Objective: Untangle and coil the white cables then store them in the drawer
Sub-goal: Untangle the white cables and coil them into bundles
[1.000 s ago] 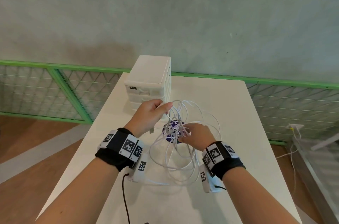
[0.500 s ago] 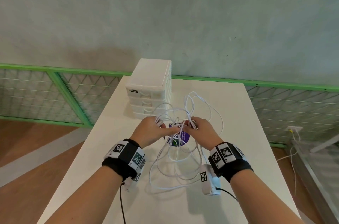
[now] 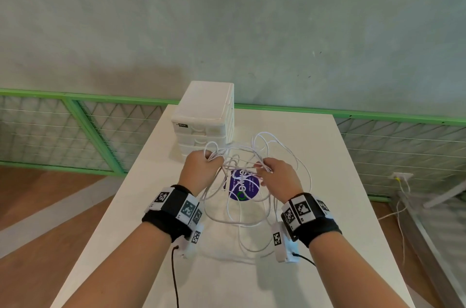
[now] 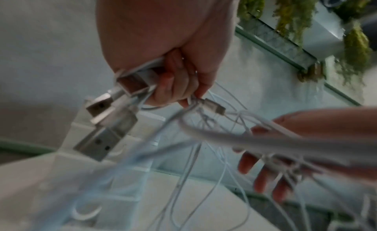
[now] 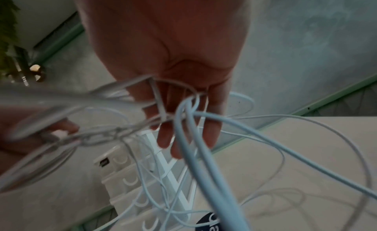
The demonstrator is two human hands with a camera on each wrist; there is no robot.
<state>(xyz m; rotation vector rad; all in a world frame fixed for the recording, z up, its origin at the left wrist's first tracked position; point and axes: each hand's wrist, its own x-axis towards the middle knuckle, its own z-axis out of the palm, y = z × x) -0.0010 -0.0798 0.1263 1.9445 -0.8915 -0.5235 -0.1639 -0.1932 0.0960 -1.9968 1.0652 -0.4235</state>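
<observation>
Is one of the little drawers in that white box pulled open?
No, every drawer front on the white drawer box sits flush and closed.

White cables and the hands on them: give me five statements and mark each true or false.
1. The left hand grips a bunch of white cables with USB plugs sticking out of its grip. True.
2. The cables are already coiled neatly. False: they hang in tangled loops between the hands.
3. The right hand has cable strands running through its fingers. True.
4. A drawer of the white drawer unit stands open. False: all visible drawers are closed.
5. The purple round sticker lies on the floor. False: it is on the white table, under the cables.
</observation>
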